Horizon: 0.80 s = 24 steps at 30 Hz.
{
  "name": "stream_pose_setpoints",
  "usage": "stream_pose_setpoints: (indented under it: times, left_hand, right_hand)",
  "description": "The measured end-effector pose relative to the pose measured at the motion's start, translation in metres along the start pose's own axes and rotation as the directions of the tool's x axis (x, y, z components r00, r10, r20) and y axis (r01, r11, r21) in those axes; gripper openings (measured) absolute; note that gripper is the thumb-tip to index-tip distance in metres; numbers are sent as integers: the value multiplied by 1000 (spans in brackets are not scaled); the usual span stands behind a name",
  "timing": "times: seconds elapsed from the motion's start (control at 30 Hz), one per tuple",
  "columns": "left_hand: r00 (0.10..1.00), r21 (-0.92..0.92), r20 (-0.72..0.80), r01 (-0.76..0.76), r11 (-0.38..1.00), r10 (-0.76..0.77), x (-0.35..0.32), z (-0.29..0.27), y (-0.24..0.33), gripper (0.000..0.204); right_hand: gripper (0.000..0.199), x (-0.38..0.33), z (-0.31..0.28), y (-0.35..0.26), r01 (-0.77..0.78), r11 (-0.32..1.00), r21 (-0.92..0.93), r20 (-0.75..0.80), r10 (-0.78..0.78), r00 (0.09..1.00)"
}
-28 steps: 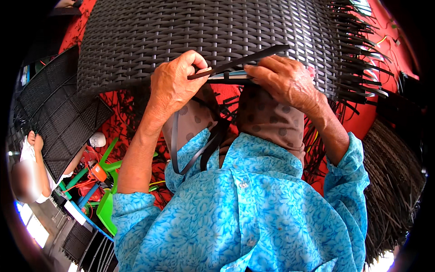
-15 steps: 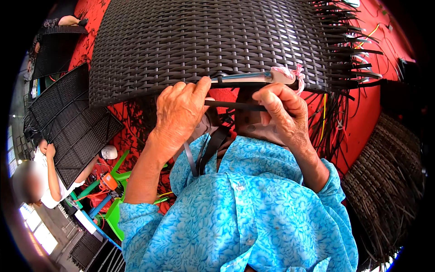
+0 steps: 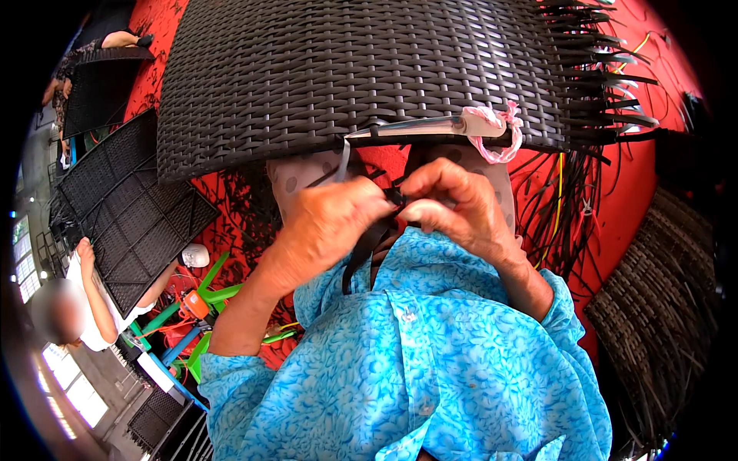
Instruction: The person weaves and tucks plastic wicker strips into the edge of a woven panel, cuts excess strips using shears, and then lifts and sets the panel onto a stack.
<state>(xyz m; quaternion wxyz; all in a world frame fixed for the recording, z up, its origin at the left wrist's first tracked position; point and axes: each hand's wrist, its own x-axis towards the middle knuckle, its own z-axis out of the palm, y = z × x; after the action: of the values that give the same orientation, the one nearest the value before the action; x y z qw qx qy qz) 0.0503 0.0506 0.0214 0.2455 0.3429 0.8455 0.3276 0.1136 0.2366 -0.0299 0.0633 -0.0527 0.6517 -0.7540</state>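
Note:
A dark woven panel made of flat plastic strips lies in front of me, its near edge above my lap. My left hand is closed, a little blurred, with its fingertips at a dark flat strip hanging toward my shirt. My right hand pinches a dark piece of strip where the fingertips meet. A slim hand tool with a pale handle and a looped pink-and-white cloth tie rests along the panel's near edge. Between that edge and my left hand stands a pale strip.
Loose strip ends stick out from the panel's right side. On the red floor lie strips and a yellow cord. Another woven piece stands at right. At left, a person handles a second panel near a green chair.
My hands have come together and lower; the strip earlier stretched between them is now bunched at the fingertips. My left hand has left the panel's edge beside the tool.

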Motion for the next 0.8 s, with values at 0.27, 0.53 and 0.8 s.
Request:
stream_pose_setpoints:
  times: [0.27, 0.53, 0.8]
  left_hand:
    - [924, 155, -248, 335, 930, -291, 10, -24, -34, 26]
    - [966, 397, -256, 136, 908, -33, 24, -30, -44, 25]
    - [954, 308, -275, 203, 930, -118, 24, -26, -44, 27]
  right_hand:
    - [19, -5, -14, 15, -278, 959, 60, -243, 284, 927]
    - [21, -11, -14, 28, -293, 953, -74, -222, 271, 937]
    - [12, -7, -11, 24, -329, 944, -31, -215, 315, 924]
